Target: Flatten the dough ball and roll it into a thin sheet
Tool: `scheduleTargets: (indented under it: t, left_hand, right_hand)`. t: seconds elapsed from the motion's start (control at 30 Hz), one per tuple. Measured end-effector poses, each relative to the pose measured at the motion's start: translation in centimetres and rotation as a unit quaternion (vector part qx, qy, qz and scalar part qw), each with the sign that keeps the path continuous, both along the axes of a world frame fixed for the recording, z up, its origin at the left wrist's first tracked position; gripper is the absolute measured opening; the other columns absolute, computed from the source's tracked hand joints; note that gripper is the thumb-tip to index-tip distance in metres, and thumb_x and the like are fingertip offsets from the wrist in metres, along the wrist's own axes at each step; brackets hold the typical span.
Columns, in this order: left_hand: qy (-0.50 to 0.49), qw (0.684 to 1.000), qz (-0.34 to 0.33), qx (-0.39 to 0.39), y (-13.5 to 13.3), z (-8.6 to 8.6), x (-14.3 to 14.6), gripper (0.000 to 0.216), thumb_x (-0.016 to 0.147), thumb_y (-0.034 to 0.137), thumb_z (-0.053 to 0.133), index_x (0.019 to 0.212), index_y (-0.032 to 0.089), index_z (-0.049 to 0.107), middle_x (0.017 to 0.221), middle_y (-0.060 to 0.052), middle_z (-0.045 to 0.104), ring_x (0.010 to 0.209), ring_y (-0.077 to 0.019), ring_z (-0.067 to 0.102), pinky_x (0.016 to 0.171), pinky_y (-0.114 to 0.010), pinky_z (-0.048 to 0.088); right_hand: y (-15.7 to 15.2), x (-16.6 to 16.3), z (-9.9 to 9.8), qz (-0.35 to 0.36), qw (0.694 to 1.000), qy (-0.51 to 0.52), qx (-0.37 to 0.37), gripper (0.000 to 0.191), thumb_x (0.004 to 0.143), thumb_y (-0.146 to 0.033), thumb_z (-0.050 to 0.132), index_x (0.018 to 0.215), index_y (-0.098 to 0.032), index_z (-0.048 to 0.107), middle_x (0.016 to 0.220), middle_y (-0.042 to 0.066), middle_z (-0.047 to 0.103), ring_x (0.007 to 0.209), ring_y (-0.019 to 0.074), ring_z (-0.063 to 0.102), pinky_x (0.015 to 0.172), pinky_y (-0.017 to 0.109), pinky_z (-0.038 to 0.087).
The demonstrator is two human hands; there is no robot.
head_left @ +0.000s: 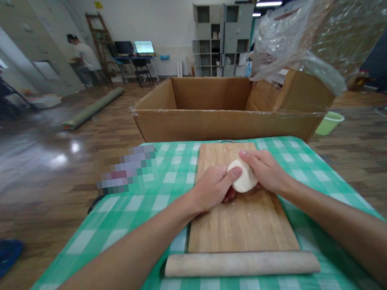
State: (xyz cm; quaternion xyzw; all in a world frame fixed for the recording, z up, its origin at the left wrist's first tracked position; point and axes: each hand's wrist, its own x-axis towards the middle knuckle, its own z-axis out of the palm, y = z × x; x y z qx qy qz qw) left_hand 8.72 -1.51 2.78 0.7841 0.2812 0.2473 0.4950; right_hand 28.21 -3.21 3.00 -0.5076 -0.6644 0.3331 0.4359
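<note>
A pale, smooth lump of dough (244, 179) is held between my two hands over the far half of a wooden cutting board (240, 225). From the left, my left hand (214, 186) grips it, thumb on top and fingers curled underneath. On the other side my right hand (265, 169) is closed round it, thumb pressing near its upper edge. Some of the fingers are hidden behind the dough. Along the board's near edge lies a wooden rolling pin (241, 264), touched by neither hand.
A green-and-white checked tablecloth (147, 224) covers the table. Beyond its far edge stands a large open cardboard box (226, 118) with plastic wrap (283, 39). A light green bin (330, 122) is on the floor at right. A person (86, 59) sits far back at left.
</note>
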Motion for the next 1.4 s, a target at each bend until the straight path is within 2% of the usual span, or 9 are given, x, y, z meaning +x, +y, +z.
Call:
scheduleTargets:
  t: [0.1, 0.2, 0.37, 0.57, 0.77, 0.93, 1.1, 1.27, 1.4]
  left_hand:
    - [-0.014, 1.000, 0.005, -0.024, 0.2, 0.0, 0.1, 0.061, 0.105, 0.064, 0.039, 0.073, 0.016, 0.060, 0.058, -0.001, 0.061, 0.051, -0.0108, 0.055, 0.051, -0.022, 0.041]
    - [-0.039, 0.998, -0.001, -0.054, 0.2, 0.0, 0.4, 0.056, 0.100, 0.066, 0.050, 0.081, 0.016, 0.062, 0.061, -0.001, 0.063, 0.049, -0.0102, 0.055, 0.048, -0.021, 0.042]
    - [-0.051, 0.995, -0.013, -0.089, 0.1, -0.1, 0.6, 0.053, 0.097, 0.067, 0.057, 0.090, 0.014, 0.063, 0.067, -0.002, 0.068, 0.047, -0.0093, 0.056, 0.044, -0.019, 0.042]
    - [-0.022, 0.998, 0.004, -0.062, -0.1, 0.2, 0.2, 0.047, 0.100, 0.061, 0.055, 0.090, 0.016, 0.062, 0.062, 0.000, 0.065, 0.046, -0.0098, 0.056, 0.042, -0.019, 0.040]
    - [0.016, 0.999, -0.014, -0.047, 0.1, 0.0, 0.4, 0.052, 0.099, 0.061, 0.056, 0.077, 0.015, 0.064, 0.062, -0.003, 0.067, 0.049, -0.0108, 0.060, 0.045, -0.020, 0.042]
    - [-0.042, 0.996, -0.006, -0.072, 0.4, -0.2, 0.7, 0.048, 0.093, 0.064, 0.065, 0.091, 0.016, 0.061, 0.066, -0.001, 0.068, 0.052, -0.0113, 0.062, 0.047, -0.020, 0.044]
    - [-0.074, 0.995, 0.021, -0.063, 0.2, -0.1, 0.7, 0.052, 0.102, 0.067, 0.047, 0.086, 0.019, 0.056, 0.059, 0.002, 0.062, 0.046, -0.0108, 0.058, 0.041, -0.019, 0.040]
    - [-0.056, 0.996, 0.058, -0.025, 0.3, -0.4, 0.4, 0.055, 0.103, 0.063, 0.049, 0.078, 0.016, 0.062, 0.056, 0.001, 0.059, 0.046, -0.0096, 0.056, 0.043, -0.018, 0.038]
    - [-0.060, 0.993, 0.089, -0.058, 0.4, -0.7, 0.5, 0.057, 0.102, 0.065, 0.048, 0.078, 0.016, 0.065, 0.053, 0.001, 0.057, 0.043, -0.0104, 0.056, 0.040, -0.019, 0.037]
  right_hand:
    - [0.0, 0.3, 0.2, -0.039, 0.991, -0.090, 0.090, 0.068, 0.103, -0.065, 0.044, 0.051, -0.022, 0.049, 0.050, 0.001, 0.051, 0.048, 0.0137, 0.044, 0.047, 0.030, 0.026]
    - [-0.3, -0.1, 0.3, -0.084, 0.979, -0.108, 0.150, 0.069, 0.106, -0.061, 0.041, 0.050, -0.022, 0.046, 0.049, 0.002, 0.051, 0.047, 0.0136, 0.043, 0.048, 0.032, 0.023]
    - [-0.4, -0.3, -0.1, -0.097, 0.986, -0.073, 0.115, 0.070, 0.105, -0.066, 0.039, 0.054, -0.022, 0.056, 0.053, 0.004, 0.057, 0.051, 0.0180, 0.050, 0.048, 0.032, 0.030]
    - [-0.6, -0.3, 0.1, -0.011, 0.985, -0.117, 0.126, 0.055, 0.105, -0.062, 0.047, 0.070, -0.022, 0.065, 0.064, 0.002, 0.063, 0.059, 0.0177, 0.054, 0.055, 0.031, 0.035]
    - [-0.7, -0.3, 1.1, 0.017, 0.965, -0.201, 0.165, 0.057, 0.106, -0.055, 0.047, 0.060, -0.023, 0.047, 0.052, -0.003, 0.045, 0.051, 0.0125, 0.042, 0.054, 0.031, 0.027]
    - [-0.6, -0.1, 1.1, -0.048, 0.964, -0.179, 0.190, 0.059, 0.108, -0.052, 0.041, 0.058, -0.023, 0.046, 0.052, -0.002, 0.046, 0.049, 0.0124, 0.041, 0.055, 0.032, 0.026]
    - [-0.2, -0.1, 0.4, -0.093, 0.976, -0.129, 0.152, 0.060, 0.107, -0.056, 0.043, 0.058, -0.022, 0.049, 0.052, -0.001, 0.050, 0.050, 0.0139, 0.045, 0.053, 0.033, 0.026]
    - [0.1, 0.3, -0.2, -0.016, 0.986, -0.118, 0.116, 0.056, 0.108, -0.057, 0.043, 0.067, -0.022, 0.054, 0.060, -0.001, 0.055, 0.057, 0.0146, 0.050, 0.055, 0.030, 0.032]
    - [0.0, 0.2, -0.3, 0.019, 0.984, -0.131, 0.121, 0.049, 0.108, -0.054, 0.045, 0.073, -0.021, 0.055, 0.064, -0.002, 0.055, 0.059, 0.0140, 0.051, 0.056, 0.029, 0.033]
